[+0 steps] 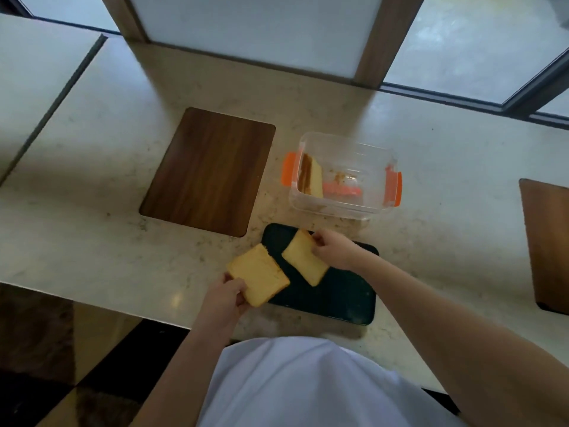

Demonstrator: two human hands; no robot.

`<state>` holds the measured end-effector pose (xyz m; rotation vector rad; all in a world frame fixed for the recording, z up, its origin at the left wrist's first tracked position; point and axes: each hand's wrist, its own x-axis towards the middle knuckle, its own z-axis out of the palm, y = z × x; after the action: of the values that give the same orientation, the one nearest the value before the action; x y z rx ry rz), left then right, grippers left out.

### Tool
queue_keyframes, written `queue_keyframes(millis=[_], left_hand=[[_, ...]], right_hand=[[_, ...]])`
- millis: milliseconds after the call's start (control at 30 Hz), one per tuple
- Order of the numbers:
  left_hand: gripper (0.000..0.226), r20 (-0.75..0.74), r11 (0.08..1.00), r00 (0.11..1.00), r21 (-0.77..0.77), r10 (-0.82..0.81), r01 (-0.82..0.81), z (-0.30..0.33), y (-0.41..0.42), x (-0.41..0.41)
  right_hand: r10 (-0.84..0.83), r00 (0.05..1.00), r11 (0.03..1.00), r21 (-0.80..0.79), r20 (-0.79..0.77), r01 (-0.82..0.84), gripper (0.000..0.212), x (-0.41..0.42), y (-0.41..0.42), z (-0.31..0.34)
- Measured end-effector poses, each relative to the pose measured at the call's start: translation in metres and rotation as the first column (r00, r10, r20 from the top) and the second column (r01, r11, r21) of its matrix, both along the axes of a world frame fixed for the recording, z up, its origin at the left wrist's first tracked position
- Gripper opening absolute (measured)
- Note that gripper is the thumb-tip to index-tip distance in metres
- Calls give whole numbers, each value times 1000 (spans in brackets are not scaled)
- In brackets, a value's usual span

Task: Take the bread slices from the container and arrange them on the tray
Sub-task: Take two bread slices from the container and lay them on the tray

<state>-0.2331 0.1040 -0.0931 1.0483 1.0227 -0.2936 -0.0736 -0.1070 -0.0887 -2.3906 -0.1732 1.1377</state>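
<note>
A dark green tray (338, 298) lies on the counter close to me. My left hand (226, 298) grips a yellow bread slice (258, 274) by its near corner, over the tray's left edge. My right hand (334, 249) holds a second bread slice (303, 261) by its far right edge, over the tray's far left part. Behind the tray stands a clear plastic container (346, 177) with orange clips. One or two more bread slices (311, 180) stand upright against its left wall.
A dark wooden board (209, 171) lies on the pale stone counter (92, 211) left of the container. Another wooden board (546, 245) sits at the right edge. The counter's near edge runs along the lower left. Frosted window panels rise at the back.
</note>
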Motion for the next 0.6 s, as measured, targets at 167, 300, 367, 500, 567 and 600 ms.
queue_keyframes(millis=[167,300,367,500,567,600], left_hand=[[36,1,998,1000,53,20,-20,-6,5,5],[40,-19,995,1000,97,3,-1,-6,11,9],[44,-30,994,1000,110,3,0,-5,15,13],[49,-36,995,999,97,10,-6,-5,18,18],[48,-34,995,999,100,-3,6,-5,19,19],[48,-33,995,999,102,-12,15,-5,20,20]], right_hand=[[129,992,991,-30,-7,-129,42,15,30,-8],[156,986,987,-58,58,-152,30,16,47,-15],[136,987,989,-73,90,-130,29,13,49,-17],[198,954,973,-160,223,-164,60,1,43,-18],[290,903,945,-244,316,-218,79,-10,38,-18],[323,882,933,-273,342,-235,86,-15,37,-19]])
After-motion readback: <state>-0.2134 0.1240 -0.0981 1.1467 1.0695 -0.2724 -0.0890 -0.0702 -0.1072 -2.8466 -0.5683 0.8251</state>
